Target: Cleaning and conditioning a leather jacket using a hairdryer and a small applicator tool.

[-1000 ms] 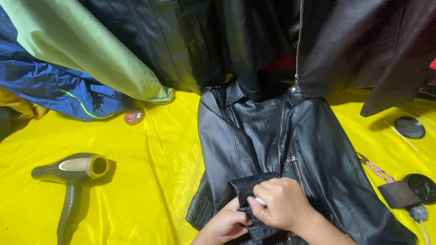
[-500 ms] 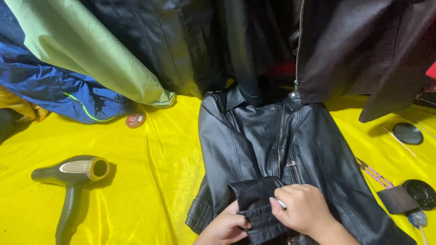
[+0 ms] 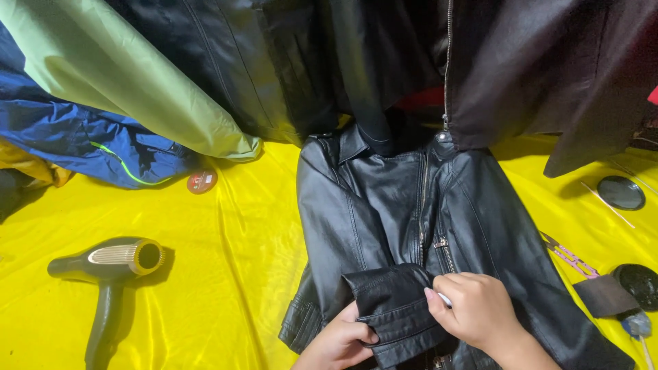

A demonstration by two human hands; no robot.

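Observation:
A black leather jacket lies flat on a yellow sheet, collar away from me, zip down its front. Its folded-over cuff sits near the bottom edge of the view. My left hand grips that cuff from below on the left. My right hand presses on the cuff's right side with fingers curled; a small white object shows at its fingertips, too small to identify.
A dark hair dryer lies at the left. Green and blue jackets are piled at the back left, dark coats hang behind. A round red tag, black lids and a brush lie around.
The view has shifted slightly, so the jacket sits lower in frame. My hands have stayed on the cuff, with the right hand sliding a little to the right.

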